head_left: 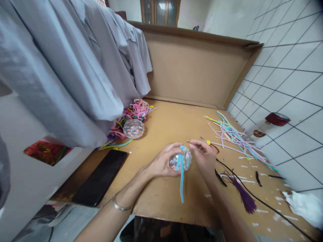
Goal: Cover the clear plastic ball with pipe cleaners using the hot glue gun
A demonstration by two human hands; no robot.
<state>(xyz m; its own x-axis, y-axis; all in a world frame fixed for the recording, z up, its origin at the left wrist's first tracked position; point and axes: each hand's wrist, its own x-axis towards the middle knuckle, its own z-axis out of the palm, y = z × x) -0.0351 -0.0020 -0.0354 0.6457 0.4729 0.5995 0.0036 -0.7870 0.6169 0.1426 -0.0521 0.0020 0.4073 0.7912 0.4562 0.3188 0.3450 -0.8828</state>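
Observation:
My left hand (165, 158) is wrapped round a clear, faceted plastic ball (187, 160) with small coloured bits showing through it. A light-blue fuzzy strip, like a pipe cleaner (181, 185), is bent over the ball under my left fingers, and its long end hangs down toward me. Just right of the ball is my right hand (204, 155), thumb and fingertips pressed together; whatever they may pinch is too small to make out. Behind those fingers lies a pointed tool with a yellow part (207, 142), partly hidden by the hand.
A second clear ball (133, 129) sits by a heap of coloured pipe cleaners (138, 109) at left. A black phone (101, 178) lies nearer me. Pastel pipe cleaners (230, 132), purple thread (243, 195), a black cable (264, 203), a red-lidded jar (277, 119) and white tissue (305, 206) are at right.

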